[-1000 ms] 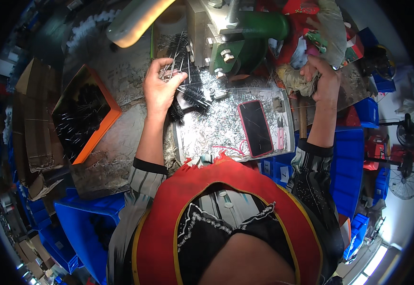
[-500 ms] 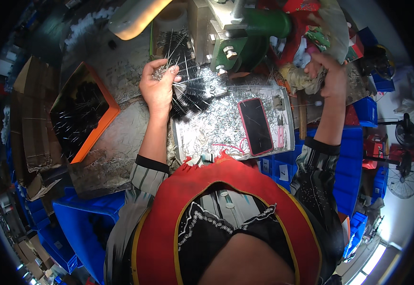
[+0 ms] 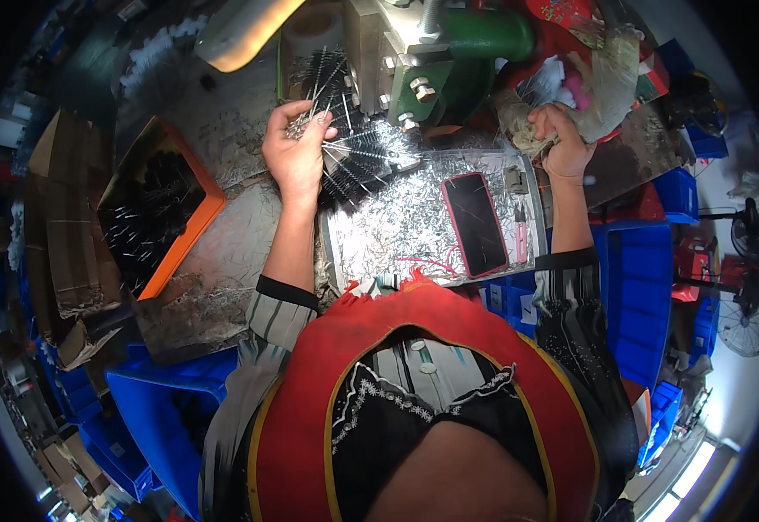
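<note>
My left hand [image 3: 297,152] is closed round the wire stems of several twisted-wire brushes [image 3: 349,161] with black bristles. Their bristled ends fan out to the right, beside and below the green and steel machine [image 3: 419,83]. My right hand [image 3: 564,143] has its fingers curled at the near edge of a crumpled translucent plastic bag [image 3: 619,74], and seems to grip it. Pink and white pieces show inside the bag; what lies under the fingers is hidden. Between my hands lies a shallow tray [image 3: 375,248] strewn with shiny metal bits.
A red-edged phone [image 3: 473,224] and pink-handled snippers [image 3: 520,233] lie on the tray. To the left stands an orange bin [image 3: 184,248] holding more black brushes. Blue bins [image 3: 636,296] flank me, and a lamp [image 3: 245,35] hangs above the bench.
My right hand has drawn back from inside the bag toward its near edge, and its fingers have curled. The bag has shifted. My left hand keeps its hold on the brushes.
</note>
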`<move>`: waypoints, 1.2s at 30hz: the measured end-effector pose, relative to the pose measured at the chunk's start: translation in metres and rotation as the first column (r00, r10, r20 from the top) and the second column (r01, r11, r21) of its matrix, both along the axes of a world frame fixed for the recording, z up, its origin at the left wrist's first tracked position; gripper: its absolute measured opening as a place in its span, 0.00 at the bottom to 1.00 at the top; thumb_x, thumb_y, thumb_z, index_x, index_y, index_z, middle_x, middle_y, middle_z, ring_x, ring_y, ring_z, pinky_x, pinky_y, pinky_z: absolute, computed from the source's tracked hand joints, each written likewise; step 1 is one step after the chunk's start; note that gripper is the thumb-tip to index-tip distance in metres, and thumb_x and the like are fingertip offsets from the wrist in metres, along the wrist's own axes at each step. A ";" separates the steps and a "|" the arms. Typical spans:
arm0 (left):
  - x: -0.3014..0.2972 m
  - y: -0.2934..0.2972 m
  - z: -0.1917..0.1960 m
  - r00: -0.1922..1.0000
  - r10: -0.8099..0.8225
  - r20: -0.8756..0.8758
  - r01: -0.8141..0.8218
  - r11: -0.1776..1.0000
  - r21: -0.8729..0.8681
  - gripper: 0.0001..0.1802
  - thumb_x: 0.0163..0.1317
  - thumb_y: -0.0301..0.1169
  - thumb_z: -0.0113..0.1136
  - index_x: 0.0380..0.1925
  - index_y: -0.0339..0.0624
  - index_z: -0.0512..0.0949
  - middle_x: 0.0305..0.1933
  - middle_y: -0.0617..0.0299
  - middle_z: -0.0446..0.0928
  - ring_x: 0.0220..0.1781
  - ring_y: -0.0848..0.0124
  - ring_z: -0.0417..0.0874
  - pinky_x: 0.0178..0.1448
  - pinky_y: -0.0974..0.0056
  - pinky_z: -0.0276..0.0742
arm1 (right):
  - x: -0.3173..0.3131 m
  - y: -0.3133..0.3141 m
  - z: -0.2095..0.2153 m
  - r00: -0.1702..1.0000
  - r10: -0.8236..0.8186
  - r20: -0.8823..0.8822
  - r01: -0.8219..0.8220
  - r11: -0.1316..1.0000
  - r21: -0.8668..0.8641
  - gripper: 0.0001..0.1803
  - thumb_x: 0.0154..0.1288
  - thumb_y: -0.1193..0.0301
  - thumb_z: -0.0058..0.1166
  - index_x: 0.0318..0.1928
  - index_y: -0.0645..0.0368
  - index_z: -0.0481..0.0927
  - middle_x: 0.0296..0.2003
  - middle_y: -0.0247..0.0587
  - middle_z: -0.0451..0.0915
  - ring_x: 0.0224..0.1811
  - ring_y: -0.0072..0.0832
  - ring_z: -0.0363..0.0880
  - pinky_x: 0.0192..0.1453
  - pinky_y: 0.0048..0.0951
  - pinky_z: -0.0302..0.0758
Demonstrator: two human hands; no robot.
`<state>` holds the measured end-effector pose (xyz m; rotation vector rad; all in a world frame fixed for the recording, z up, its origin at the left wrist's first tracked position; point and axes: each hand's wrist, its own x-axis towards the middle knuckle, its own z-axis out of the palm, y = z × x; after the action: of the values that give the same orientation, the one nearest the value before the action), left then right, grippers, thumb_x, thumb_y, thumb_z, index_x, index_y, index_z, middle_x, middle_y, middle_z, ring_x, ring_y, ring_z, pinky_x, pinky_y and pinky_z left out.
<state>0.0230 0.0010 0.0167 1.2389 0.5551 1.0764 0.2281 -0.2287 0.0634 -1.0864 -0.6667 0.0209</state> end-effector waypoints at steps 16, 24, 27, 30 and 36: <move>0.002 -0.004 -0.002 0.995 0.059 0.081 -0.054 0.997 -0.060 0.11 0.53 0.16 0.58 0.37 0.29 0.70 0.34 0.55 0.74 0.31 0.71 0.80 0.38 0.71 0.80 | 0.011 -0.012 0.106 0.973 0.019 -0.229 -0.139 0.843 -0.520 0.11 0.53 0.73 0.52 0.17 0.57 0.68 0.11 0.31 0.60 0.13 0.23 0.61 0.27 0.29 0.66; 0.006 -0.008 -0.005 0.995 0.045 0.093 -0.041 0.998 -0.049 0.11 0.54 0.17 0.57 0.38 0.31 0.70 0.34 0.55 0.75 0.31 0.71 0.80 0.37 0.72 0.79 | 0.018 -0.017 0.109 0.961 0.100 -0.258 -0.230 0.805 -0.546 0.11 0.54 0.67 0.52 0.23 0.63 0.76 0.13 0.37 0.68 0.19 0.27 0.70 0.30 0.29 0.69; 0.006 -0.009 -0.005 0.996 0.054 0.068 -0.050 0.998 -0.050 0.11 0.54 0.17 0.57 0.38 0.31 0.70 0.34 0.55 0.75 0.31 0.71 0.81 0.37 0.72 0.79 | 0.003 -0.009 0.106 0.969 0.001 -0.248 -0.128 0.858 -0.497 0.11 0.53 0.73 0.52 0.17 0.57 0.68 0.11 0.30 0.59 0.13 0.23 0.62 0.26 0.29 0.66; 0.005 -0.009 -0.005 0.994 0.074 0.077 -0.072 0.997 -0.040 0.11 0.55 0.17 0.57 0.38 0.31 0.70 0.33 0.55 0.76 0.31 0.70 0.81 0.37 0.72 0.79 | 0.005 -0.011 0.103 0.970 0.009 -0.245 -0.135 0.854 -0.503 0.12 0.53 0.73 0.52 0.16 0.56 0.67 0.10 0.30 0.57 0.13 0.23 0.61 0.27 0.29 0.66; 0.007 -0.006 -0.008 0.996 0.069 0.065 -0.067 0.997 -0.033 0.11 0.54 0.17 0.57 0.38 0.31 0.70 0.34 0.55 0.76 0.30 0.70 0.81 0.36 0.72 0.79 | 0.001 -0.014 0.073 0.994 -0.067 0.087 0.094 0.928 -0.359 0.07 0.52 0.74 0.51 0.21 0.63 0.73 0.11 0.37 0.65 0.11 0.26 0.63 0.25 0.30 0.68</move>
<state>0.0301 -0.0047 0.0090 1.1606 0.5646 1.1574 0.2294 -0.2423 0.1365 -1.4777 -0.7001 0.0346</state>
